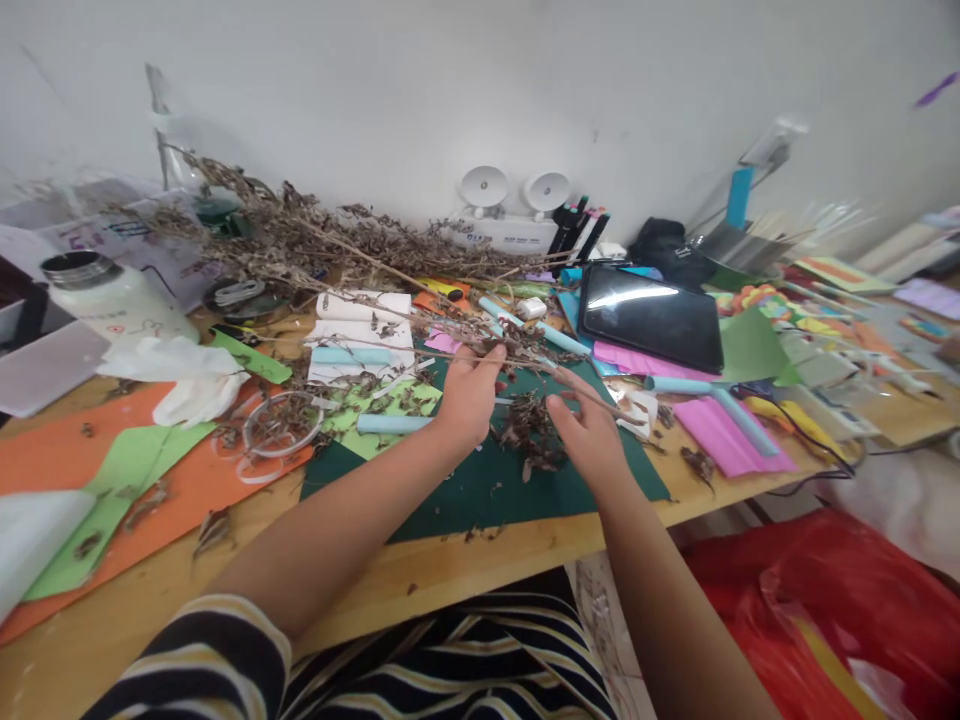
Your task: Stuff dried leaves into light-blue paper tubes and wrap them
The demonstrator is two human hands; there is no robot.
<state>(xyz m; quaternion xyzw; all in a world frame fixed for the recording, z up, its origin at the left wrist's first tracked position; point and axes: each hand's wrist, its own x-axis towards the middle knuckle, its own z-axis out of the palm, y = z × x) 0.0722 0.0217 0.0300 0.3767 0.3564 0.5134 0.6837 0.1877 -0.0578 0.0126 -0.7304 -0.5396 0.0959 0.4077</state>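
Observation:
My left hand [469, 390] pinches a thin dried twig [420, 348] that runs across the desk from left to right. My right hand [589, 432] grips the same twig further along, fingers curled around its stem. Below both hands a small heap of dried leaf crumbs [529, 440] lies on a dark green cutting mat [465, 490]. A large bundle of dried branches [300, 235] is spread over the back left of the desk.
A black tablet [651, 315] lies at the back right with pink paper [731, 435] beside it. Orange paper [180, 490], green paper, a tape roll [281, 425], a white bottle [112, 295], blue paper rolls and markers crowd the wooden desk. A red bag [832, 590] sits low right.

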